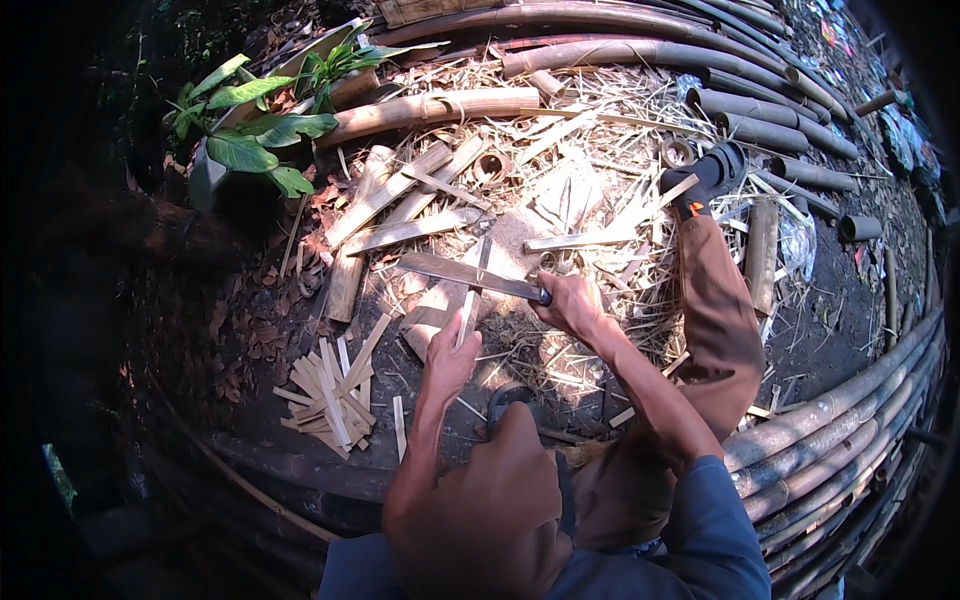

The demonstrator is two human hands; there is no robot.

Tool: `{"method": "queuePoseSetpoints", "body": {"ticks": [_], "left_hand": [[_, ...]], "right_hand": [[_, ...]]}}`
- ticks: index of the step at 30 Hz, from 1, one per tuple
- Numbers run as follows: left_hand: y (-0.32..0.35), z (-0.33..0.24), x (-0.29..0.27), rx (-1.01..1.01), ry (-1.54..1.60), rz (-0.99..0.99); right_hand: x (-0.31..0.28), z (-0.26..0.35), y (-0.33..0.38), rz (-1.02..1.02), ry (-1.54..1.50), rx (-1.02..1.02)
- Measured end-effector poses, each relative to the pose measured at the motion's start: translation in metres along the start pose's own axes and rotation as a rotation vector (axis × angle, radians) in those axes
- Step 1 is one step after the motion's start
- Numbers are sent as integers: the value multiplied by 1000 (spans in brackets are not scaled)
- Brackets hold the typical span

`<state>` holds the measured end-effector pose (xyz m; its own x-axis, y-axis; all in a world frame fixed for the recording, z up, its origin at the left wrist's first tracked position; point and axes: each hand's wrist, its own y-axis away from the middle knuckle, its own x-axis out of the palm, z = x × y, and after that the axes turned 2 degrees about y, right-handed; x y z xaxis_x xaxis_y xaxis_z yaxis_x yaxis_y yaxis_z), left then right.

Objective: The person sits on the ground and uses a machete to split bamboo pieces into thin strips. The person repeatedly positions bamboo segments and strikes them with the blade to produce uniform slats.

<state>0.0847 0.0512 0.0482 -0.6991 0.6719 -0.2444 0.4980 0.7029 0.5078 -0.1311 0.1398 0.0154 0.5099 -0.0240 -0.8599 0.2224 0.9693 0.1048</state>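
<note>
My right hand (pixel 574 303) is closed round the handle of a machete (pixel 437 268), whose broad blade points left. The blade crosses a narrow split bamboo strip (pixel 468 318), and seems to touch it partway up. My left hand (pixel 450 362) grips the lower end of that strip, its fingers wrapped round it. Beneath the strip's upper part lies a flat pale block or slab (pixel 437 312) on the ground. To the left of my left hand, a heap of cut bamboo slats (pixel 335 395) lies loosely fanned out.
Split bamboo pieces (pixel 395 205) lie beyond my hands, among straw-like shavings (pixel 610 150). Long bamboo poles (pixel 640 55) are stacked at the back, and more poles (pixel 810 430) at the lower right. A leafy plant (pixel 250 130) stands at the far left. My shod foot (pixel 715 170) rests at the right.
</note>
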Motion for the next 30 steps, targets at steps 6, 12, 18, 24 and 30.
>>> {"method": "queuePoseSetpoints", "body": {"ticks": [6, 12, 18, 24, 30], "left_hand": [[64, -10, -19, -72, 173, 170], [48, 7, -22, -125, 528, 164], [54, -25, -24, -33, 730, 385], [20, 5, -23, 289, 667, 150], [-88, 14, 9, 462, 658, -53]], "right_hand": [[-16, -70, -5, -128, 76, 240], [-22, -13, 14, -100, -101, 224], [-19, 2, 16, -82, -211, 267], [-36, -34, 24, -176, -443, 571], [23, 12, 69, -193, -596, 625]]}}
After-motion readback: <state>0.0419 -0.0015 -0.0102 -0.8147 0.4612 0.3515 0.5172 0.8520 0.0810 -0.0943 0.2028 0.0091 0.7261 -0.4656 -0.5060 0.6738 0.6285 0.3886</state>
